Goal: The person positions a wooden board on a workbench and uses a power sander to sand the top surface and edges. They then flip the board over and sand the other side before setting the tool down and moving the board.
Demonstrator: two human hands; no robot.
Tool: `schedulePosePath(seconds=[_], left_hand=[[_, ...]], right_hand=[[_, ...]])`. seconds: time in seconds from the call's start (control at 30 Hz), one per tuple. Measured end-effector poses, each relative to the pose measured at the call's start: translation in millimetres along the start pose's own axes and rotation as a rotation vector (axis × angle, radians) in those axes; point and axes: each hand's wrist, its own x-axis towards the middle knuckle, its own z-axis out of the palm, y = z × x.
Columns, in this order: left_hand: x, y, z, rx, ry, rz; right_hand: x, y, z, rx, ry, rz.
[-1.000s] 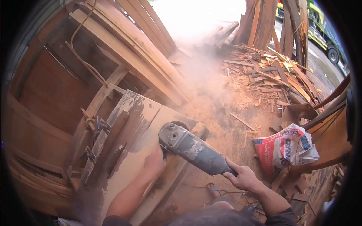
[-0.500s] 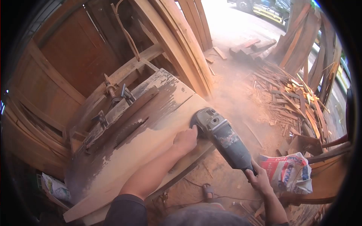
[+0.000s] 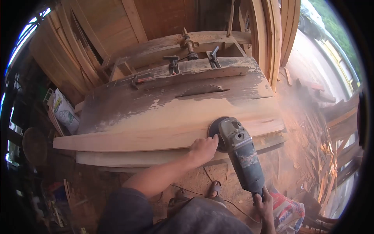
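An angle grinder point(image 3: 245, 163) with a round disc lies across the near edge of a pale, curved wooden board point(image 3: 156, 130). Its disc point(image 3: 216, 130) meets the board's surface right of the middle. My left hand point(image 3: 204, 150) is closed at the grinder's head by the disc; the side grip beneath the fingers is hidden. Lower down, my right hand point(image 3: 265, 204) wraps around the rear handle. The board rests on a dusty saw table point(image 3: 117, 105), where a toothed saw blade point(image 3: 202, 90) sticks up behind the board.
A wooden fence point(image 3: 194, 77) with clamps crosses the table behind the blade. Planks point(image 3: 269, 39) lean at the back right. Scrap wood point(image 3: 317, 144) and sawdust cover the floor at right. A printed sack point(image 3: 288, 212) lies near my right hand. A cord point(image 3: 237, 208) runs by my feet.
My view has turned to the right, and the table now lies more level across it. The grinder, still in both hands, has moved from near the board's right end to farther left along it.
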Motion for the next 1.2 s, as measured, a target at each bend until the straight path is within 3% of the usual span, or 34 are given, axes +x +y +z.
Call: schedulePosePath(seconds=[0.3,0.47,0.57,0.63,0.67,0.9,1.07,1.17,1.2], left_hand=[[-190.3,-162.4,-1.8,-0.016,0.306,-0.238],[-285.8,-254.9,-27.3,-0.04,0.254,-0.495],[-344.4,-309.8,-41.7,-0.043,0.29,-0.602],[-365.1,-338.5,-44.2,-0.023,0.312,-0.596],[-366.0,-344.5,-43.3,0.0,0.321,-0.59],[-318.0,-290.2,-41.0,0.001,0.202,-0.529],[-255.3,-224.5,-29.2,-0.014,0.141,-0.411],[-215.0,-189.0,-22.2,-0.015,0.138,-0.326],[-202.0,-177.6,-20.2,-0.017,0.146,-0.292]], right_hand=[[-16.7,-65.6,149.2,-0.092,-0.311,-0.191],[-27.2,-148.4,245.4,-0.227,-0.467,-0.231],[-22.7,-176.5,307.7,-0.31,-0.504,-0.356],[-19.9,-188.2,340.0,-0.312,-0.491,-0.607],[-21.9,-190.5,341.8,-0.313,-0.496,-0.573],[-27.7,-172.1,288.5,-0.303,-0.44,-0.446],[-22.1,-105.2,220.4,-0.193,-0.335,-0.453],[-29.7,-109.0,177.1,-0.23,-0.337,-0.147],[-27.0,-99.3,165.6,-0.214,-0.316,-0.155]])
